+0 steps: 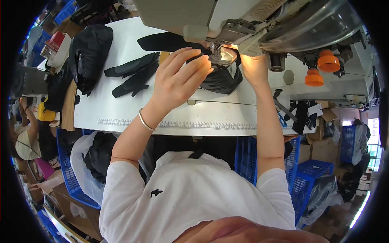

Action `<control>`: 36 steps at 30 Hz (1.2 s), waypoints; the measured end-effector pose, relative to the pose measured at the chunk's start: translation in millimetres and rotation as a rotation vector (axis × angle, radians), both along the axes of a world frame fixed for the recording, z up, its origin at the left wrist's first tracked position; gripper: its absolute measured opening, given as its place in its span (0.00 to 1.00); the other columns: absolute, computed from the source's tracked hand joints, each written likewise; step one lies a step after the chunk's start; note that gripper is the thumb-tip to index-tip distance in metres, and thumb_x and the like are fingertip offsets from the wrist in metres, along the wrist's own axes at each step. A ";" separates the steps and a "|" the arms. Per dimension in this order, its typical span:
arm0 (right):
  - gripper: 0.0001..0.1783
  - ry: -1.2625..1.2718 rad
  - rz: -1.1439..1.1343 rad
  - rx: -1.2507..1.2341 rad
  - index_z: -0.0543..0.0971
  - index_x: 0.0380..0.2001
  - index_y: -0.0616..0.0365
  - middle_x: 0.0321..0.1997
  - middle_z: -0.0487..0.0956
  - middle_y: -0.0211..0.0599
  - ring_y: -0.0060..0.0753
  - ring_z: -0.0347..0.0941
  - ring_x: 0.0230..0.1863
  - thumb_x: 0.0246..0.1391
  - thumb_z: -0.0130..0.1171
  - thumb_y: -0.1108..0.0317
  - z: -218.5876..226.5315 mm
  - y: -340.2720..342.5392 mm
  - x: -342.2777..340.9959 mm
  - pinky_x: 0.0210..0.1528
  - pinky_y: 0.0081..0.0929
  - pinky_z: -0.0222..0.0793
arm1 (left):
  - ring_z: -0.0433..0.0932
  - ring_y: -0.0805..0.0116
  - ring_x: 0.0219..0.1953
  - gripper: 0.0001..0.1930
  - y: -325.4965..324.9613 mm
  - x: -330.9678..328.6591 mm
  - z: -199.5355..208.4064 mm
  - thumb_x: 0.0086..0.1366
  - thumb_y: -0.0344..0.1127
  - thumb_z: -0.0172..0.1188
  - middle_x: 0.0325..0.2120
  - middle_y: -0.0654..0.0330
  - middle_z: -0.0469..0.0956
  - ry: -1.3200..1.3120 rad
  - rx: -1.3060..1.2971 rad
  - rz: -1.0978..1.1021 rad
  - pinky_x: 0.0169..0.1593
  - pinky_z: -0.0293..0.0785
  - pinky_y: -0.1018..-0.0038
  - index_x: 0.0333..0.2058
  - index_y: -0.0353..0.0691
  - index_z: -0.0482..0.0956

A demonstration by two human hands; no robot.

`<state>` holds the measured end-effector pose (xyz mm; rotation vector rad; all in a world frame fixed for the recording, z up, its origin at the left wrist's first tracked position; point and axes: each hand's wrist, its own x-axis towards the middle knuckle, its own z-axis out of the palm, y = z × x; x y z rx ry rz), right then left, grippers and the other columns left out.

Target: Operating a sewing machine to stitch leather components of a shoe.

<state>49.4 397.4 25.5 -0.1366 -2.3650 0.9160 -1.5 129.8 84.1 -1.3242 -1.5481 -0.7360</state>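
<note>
A sewing machine (174, 16) stands over the white table, its lit needle area above a black fabric piece (222, 81) with a pale see-through section. My left hand (176, 79) is open beside the needle area, its fingers stretched toward the needle over the near left part of the fabric. Whether its fingertips touch the fabric is unclear. On the right side of the fabric, my right hand (254, 69) reaches up under the machine's head. The machine hides its fingers. Black fabric strips (133, 73) lie left of my left hand.
A bulky black fabric item (90, 56) lies at the table's left end. A printed ruler scale (178, 123) runs along the near edge. Scissors (283, 109) lie at right by black scraps. Blue crates (312, 174) stand below on both sides. A person (28, 133) sits far left.
</note>
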 end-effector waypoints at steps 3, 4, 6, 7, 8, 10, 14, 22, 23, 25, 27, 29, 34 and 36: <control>0.26 0.061 0.056 0.033 0.75 0.53 0.62 0.53 0.75 0.53 0.57 0.73 0.56 0.50 0.69 0.70 9.4 2.0 -3.3 0.57 0.45 0.70 | 0.83 0.57 0.43 0.10 0.2 0.3 -0.3 0.51 0.30 0.73 0.37 0.60 0.82 0.003 -0.005 0.003 0.48 0.85 0.62 0.32 0.35 0.83; 0.26 0.061 0.055 0.032 0.75 0.53 0.62 0.53 0.75 0.53 0.57 0.73 0.56 0.50 0.69 0.70 9.9 1.1 -3.5 0.57 0.45 0.70 | 0.82 0.57 0.43 0.10 0.8 1.2 0.1 0.51 0.30 0.72 0.37 0.60 0.82 0.011 -0.008 0.019 0.48 0.85 0.62 0.32 0.35 0.83; 0.25 0.085 -0.045 0.053 0.76 0.52 0.62 0.52 0.78 0.52 0.57 0.75 0.55 0.50 0.68 0.72 10.2 -2.4 -4.2 0.57 0.45 0.71 | 0.82 0.58 0.43 0.09 3.0 3.0 0.3 0.52 0.31 0.72 0.37 0.60 0.82 0.020 -0.013 0.033 0.48 0.85 0.63 0.32 0.35 0.83; 0.25 0.084 -0.046 0.050 0.76 0.52 0.62 0.52 0.78 0.52 0.57 0.75 0.55 0.50 0.68 0.72 13.8 -5.4 -4.1 0.57 0.45 0.71 | 0.82 0.58 0.44 0.09 3.7 4.0 -0.4 0.52 0.31 0.72 0.37 0.60 0.81 0.020 -0.012 0.052 0.48 0.85 0.63 0.31 0.35 0.83; 0.23 0.121 -0.001 0.052 0.77 0.51 0.61 0.51 0.79 0.51 0.57 0.76 0.53 0.49 0.68 0.72 20.6 -8.9 -3.7 0.57 0.44 0.72 | 0.82 0.58 0.44 0.09 4.1 4.9 -0.9 0.52 0.31 0.71 0.36 0.60 0.81 0.021 -0.011 0.070 0.48 0.85 0.64 0.31 0.35 0.83; 0.22 0.159 0.042 0.052 0.78 0.49 0.61 0.49 0.80 0.50 0.56 0.77 0.52 0.49 0.67 0.73 28.0 -12.0 -3.3 0.56 0.44 0.73 | 0.82 0.58 0.44 0.09 4.3 5.7 0.6 0.52 0.31 0.71 0.36 0.60 0.81 0.021 -0.018 0.078 0.48 0.85 0.64 0.31 0.35 0.83; 0.18 0.185 0.067 0.066 0.81 0.45 0.60 0.46 0.82 0.48 0.54 0.78 0.50 0.48 0.67 0.73 32.6 -13.9 -2.5 0.54 0.42 0.74 | 0.82 0.58 0.44 0.09 5.0 6.3 0.1 0.51 0.31 0.71 0.36 0.60 0.81 0.010 -0.018 0.082 0.48 0.85 0.64 0.31 0.35 0.83; 0.18 0.079 -0.003 -0.033 0.81 0.44 0.61 0.46 0.81 0.48 0.55 0.78 0.49 0.48 0.68 0.72 27.2 -16.4 0.4 0.51 0.43 0.73 | 0.82 0.56 0.46 0.10 2.3 -1.7 -0.2 0.50 0.28 0.70 0.38 0.58 0.81 0.001 -0.035 0.027 0.51 0.84 0.62 0.32 0.34 0.83; 0.17 0.090 -0.040 -0.043 0.81 0.43 0.61 0.47 0.80 0.49 0.56 0.76 0.50 0.48 0.69 0.71 17.8 -13.2 -0.5 0.52 0.43 0.73 | 0.82 0.55 0.46 0.10 1.8 -2.4 0.1 0.51 0.28 0.70 0.39 0.58 0.81 0.010 -0.040 0.007 0.51 0.84 0.61 0.33 0.33 0.83; 0.16 0.102 -0.077 -0.056 0.82 0.42 0.62 0.48 0.79 0.50 0.57 0.75 0.52 0.48 0.70 0.70 14.1 -13.7 0.7 0.52 0.44 0.72 | 0.83 0.56 0.46 0.10 0.6 -1.8 1.1 0.51 0.29 0.71 0.40 0.58 0.82 0.016 -0.055 0.021 0.52 0.84 0.61 0.33 0.34 0.83; 0.16 0.035 -0.063 -0.198 0.80 0.43 0.62 0.50 0.76 0.50 0.56 0.72 0.54 0.50 0.68 0.71 20.1 -21.3 7.4 0.56 0.43 0.69 | 0.83 0.57 0.46 0.11 -4.7 -0.7 7.1 0.51 0.31 0.72 0.40 0.59 0.82 0.023 -0.069 0.038 0.52 0.83 0.61 0.33 0.35 0.84; 0.16 0.084 -0.091 -0.095 0.80 0.45 0.61 0.50 0.76 0.49 0.53 0.71 0.54 0.52 0.67 0.72 37.8 -41.5 25.2 0.57 0.43 0.67 | 0.84 0.60 0.47 0.12 -21.8 -2.0 28.9 0.50 0.34 0.73 0.40 0.61 0.85 -0.109 -0.213 -0.071 0.55 0.82 0.59 0.34 0.37 0.85; 0.16 0.301 -0.130 0.245 0.80 0.49 0.55 0.48 0.77 0.41 0.43 0.70 0.54 0.57 0.63 0.71 42.4 -101.2 66.3 0.60 0.43 0.61 | 0.84 0.55 0.46 0.12 -60.7 -65.3 60.4 0.57 0.16 0.63 0.42 0.57 0.87 -0.352 -0.077 0.167 0.53 0.80 0.68 0.39 0.35 0.87; 0.16 0.285 0.010 0.225 0.82 0.49 0.51 0.45 0.78 0.32 0.37 0.71 0.52 0.57 0.65 0.67 54.3 -131.2 65.1 0.61 0.44 0.58 | 0.84 0.53 0.46 0.15 -57.2 -80.3 60.7 0.58 0.16 0.63 0.42 0.55 0.87 -0.800 -0.347 0.034 0.53 0.80 0.70 0.43 0.37 0.88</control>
